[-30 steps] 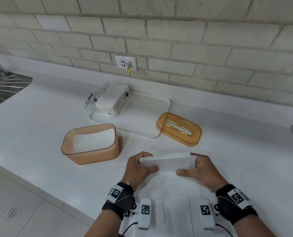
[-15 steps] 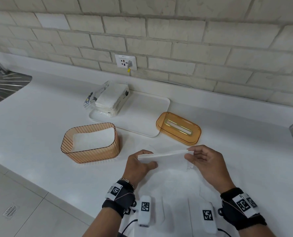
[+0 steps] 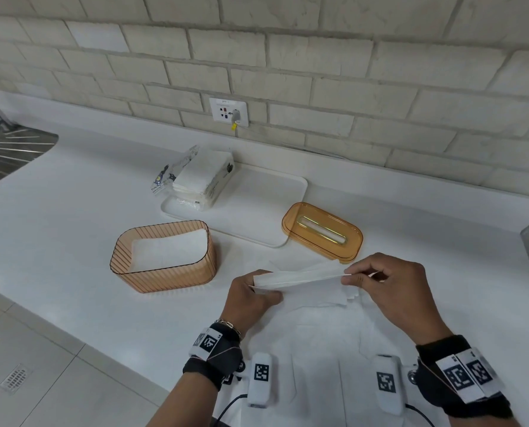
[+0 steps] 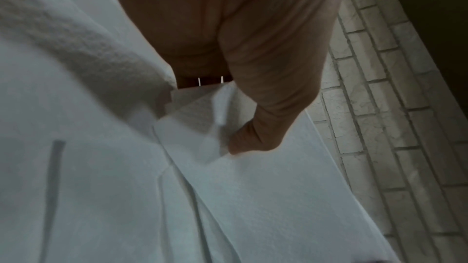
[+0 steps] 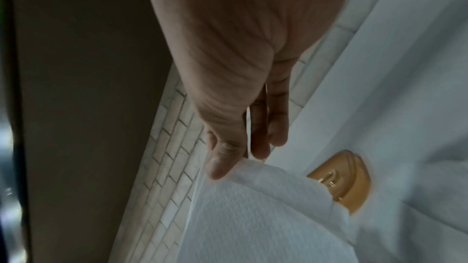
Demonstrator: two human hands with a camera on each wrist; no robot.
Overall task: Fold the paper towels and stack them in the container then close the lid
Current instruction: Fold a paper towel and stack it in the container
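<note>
A person's left hand [image 3: 250, 298] pinched the left end of a folded paper towel [image 3: 300, 277], while the right hand [image 3: 389, 291] gripped its right end between thumb and fingertips, the sheet held just above a white counter [image 3: 72, 235] at its near edge. Just beyond on the left stood an open orange container [image 3: 164, 272] with white towels lying inside. Its orange lid [image 3: 321, 231] lay apart on the right, touching a white tray [image 3: 257, 211]. An opened pack of paper towels [image 3: 201, 180] rested on the tray's far left end, below a wall outlet [image 3: 229, 110] in the pale brick wall [image 3: 349, 72].
</note>
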